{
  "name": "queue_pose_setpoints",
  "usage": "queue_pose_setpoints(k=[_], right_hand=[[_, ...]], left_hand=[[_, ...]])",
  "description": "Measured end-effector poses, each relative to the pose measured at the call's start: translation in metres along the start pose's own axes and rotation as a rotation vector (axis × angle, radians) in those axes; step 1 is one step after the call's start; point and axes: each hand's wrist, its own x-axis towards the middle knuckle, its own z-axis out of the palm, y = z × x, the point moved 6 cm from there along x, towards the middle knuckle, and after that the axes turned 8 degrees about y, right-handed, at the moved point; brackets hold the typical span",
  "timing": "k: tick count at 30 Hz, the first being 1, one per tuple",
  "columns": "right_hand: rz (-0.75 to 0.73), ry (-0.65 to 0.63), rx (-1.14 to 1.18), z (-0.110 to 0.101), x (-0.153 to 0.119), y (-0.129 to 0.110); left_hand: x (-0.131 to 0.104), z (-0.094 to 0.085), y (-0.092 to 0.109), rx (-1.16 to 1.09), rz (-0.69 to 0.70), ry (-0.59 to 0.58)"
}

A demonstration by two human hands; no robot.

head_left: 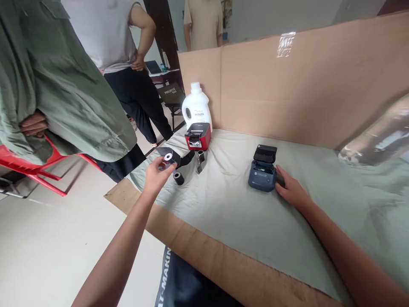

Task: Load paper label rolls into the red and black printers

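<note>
My left hand (158, 175) is closed around a roll with a white core (168, 157), black film or wrap showing about it. Just below it a small black roll (178, 178) stands on the cloth. A black strap (188, 159) lies behind, beside a strap with a metal clasp (200, 160). To the right, a dark blue portable label printer (262, 176) has its lid (265, 153) raised. My right hand (290, 189) is beside the printer, its fingers curled on a dark object (280, 177) whose kind I cannot make out.
A red and black printer (198, 136) stands before a white jug (197, 104). Cardboard (271, 85) walls the back of the cloth-covered table (220, 200). At right lies a plastic-wrapped bundle (377, 136). Several people stand beyond, near a red plastic chair (47, 175).
</note>
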Motion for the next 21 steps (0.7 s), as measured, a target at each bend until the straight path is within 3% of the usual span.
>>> queue_pose_setpoints(k=[5,15,18,21], right_hand=[[0.004,-0.009,-0.003,0.000,0.000,-0.002],[0.007,-0.030,-0.009,0.001,0.001,0.000],[0.008,-0.029,-0.014,0.001,0.001,0.001],[-0.007,-0.015,-0.022,-0.001,0.001,0.000]], left_hand=[[-0.008,0.020,0.005,0.094,0.021,-0.042],[-0.045,0.061,0.015,0.593,0.254,-0.017],[-0.037,0.055,0.010,0.592,0.269,0.002],[-0.008,0.035,-0.005,0.539,0.184,0.048]])
